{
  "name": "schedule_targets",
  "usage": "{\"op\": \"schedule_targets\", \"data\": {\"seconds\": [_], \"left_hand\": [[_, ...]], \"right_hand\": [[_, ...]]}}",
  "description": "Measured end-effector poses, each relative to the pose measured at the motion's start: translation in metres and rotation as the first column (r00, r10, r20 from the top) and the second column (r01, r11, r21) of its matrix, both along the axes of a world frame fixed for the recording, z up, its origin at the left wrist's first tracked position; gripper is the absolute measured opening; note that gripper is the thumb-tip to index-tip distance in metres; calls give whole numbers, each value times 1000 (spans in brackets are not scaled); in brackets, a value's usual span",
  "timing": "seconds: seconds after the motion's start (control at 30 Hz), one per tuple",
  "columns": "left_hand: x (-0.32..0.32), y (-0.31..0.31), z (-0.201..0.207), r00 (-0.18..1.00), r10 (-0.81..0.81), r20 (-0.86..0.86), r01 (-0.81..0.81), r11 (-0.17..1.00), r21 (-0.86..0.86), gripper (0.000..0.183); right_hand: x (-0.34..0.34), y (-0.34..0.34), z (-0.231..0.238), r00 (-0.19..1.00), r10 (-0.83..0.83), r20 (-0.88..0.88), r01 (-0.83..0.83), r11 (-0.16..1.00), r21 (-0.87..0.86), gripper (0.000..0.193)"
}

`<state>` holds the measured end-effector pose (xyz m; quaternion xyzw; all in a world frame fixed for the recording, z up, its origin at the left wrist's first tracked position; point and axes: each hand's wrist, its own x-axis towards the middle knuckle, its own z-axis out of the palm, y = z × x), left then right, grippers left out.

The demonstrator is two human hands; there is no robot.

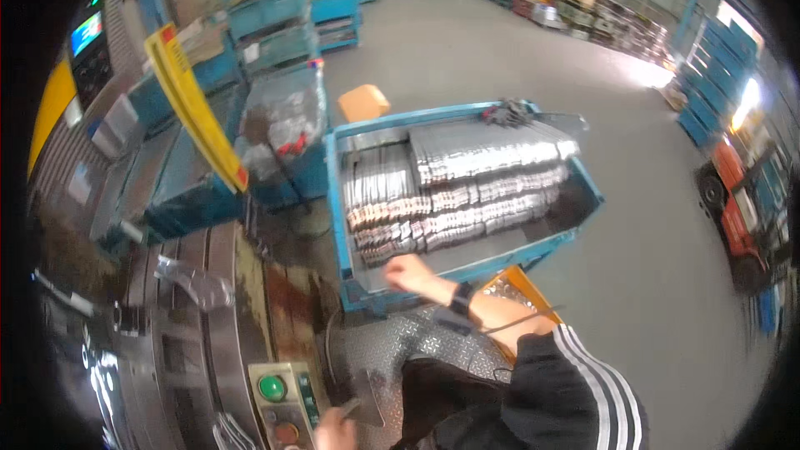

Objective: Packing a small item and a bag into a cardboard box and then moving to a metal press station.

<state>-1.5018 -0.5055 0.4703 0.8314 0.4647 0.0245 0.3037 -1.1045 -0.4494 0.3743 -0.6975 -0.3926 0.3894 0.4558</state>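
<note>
My right hand is over the near edge of a blue metal bin, its fingers curled in; whether anything is inside them I cannot make out. Rows of stacked shiny metal parts fill much of the bin. Low at the bottom edge, my left hand is closed on a thin grey metal piece, blurred and partly cut off. Beside that hand stands a control box with a green push button and an orange-red one.
At left lies a machine bed with a clear plastic piece on it. A yellow post slants behind. A yellow box of small parts sits by my right arm. Blue bins stand farther back; an orange forklift is at right.
</note>
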Motion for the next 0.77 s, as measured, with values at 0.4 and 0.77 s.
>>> {"op": "schedule_targets", "data": {"seconds": [0.4,0.77], "left_hand": [[124,53,-116,882,-472,-6,456,855,-247,45],[326,260,-123,961,-54,-272,44,998,-42,68]], "right_hand": [[404,-140,-12,535,-837,119,832,546,100,19],[635,-14,35,512,-402,759,780,588,-215,86]]}}
